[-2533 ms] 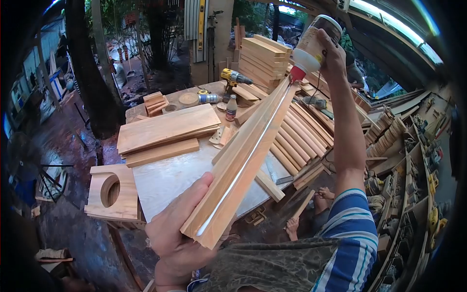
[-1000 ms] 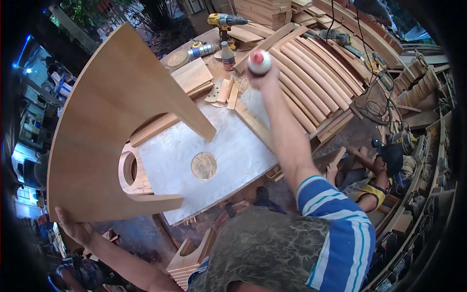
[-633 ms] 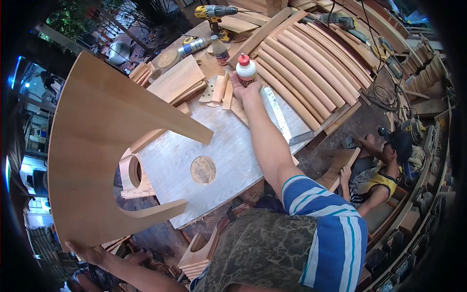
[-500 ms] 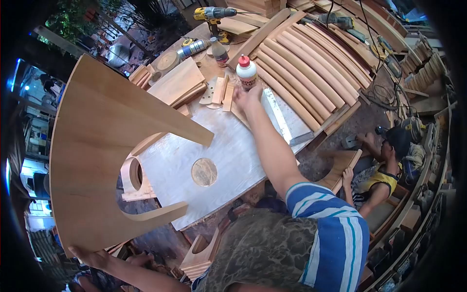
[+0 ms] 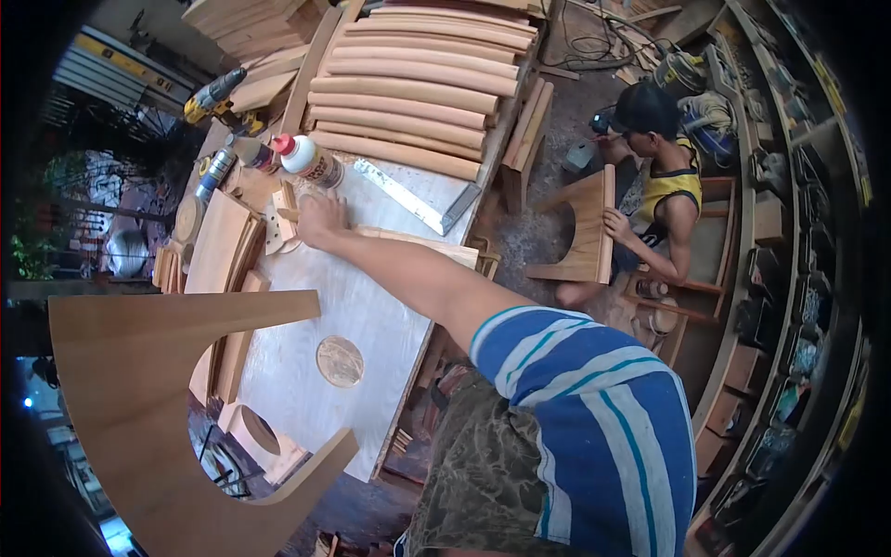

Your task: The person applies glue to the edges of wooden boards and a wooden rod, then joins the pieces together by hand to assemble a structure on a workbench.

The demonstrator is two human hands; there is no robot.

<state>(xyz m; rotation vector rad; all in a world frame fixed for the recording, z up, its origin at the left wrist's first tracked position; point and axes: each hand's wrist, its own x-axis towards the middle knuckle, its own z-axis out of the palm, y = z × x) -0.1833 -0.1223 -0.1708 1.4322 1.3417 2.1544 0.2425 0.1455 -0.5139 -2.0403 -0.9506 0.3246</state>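
Observation:
My right hand (image 5: pixel 322 218) reaches across the work table with its fingers curled, beside small wooden blocks (image 5: pixel 285 201) and just below a white glue bottle (image 5: pixel 310 162) with a red cap. What its fingers close on is hidden. At the left, a large curved-cut wooden panel (image 5: pixel 121 399) is held up off the table, its two prongs pointing right. My left hand is out of view, and so is the panel's lower end. Under the panel's prongs lies a pale board (image 5: pixel 297 390) with a round inset (image 5: pixel 340 361).
Curved wooden slats (image 5: pixel 408 97) lie in rows at the back. A metal square (image 5: pixel 408 197) rests near the right edge. A drill (image 5: pixel 215 96) and a spray can (image 5: pixel 216 172) stand at the left. Another person (image 5: pixel 664 186) sits at the right, holding a similar panel (image 5: pixel 585 232).
The view has turned right, so the table appears rotated and the seated person shows more fully. The panel sits lower in view, and my left hand has left the frame.

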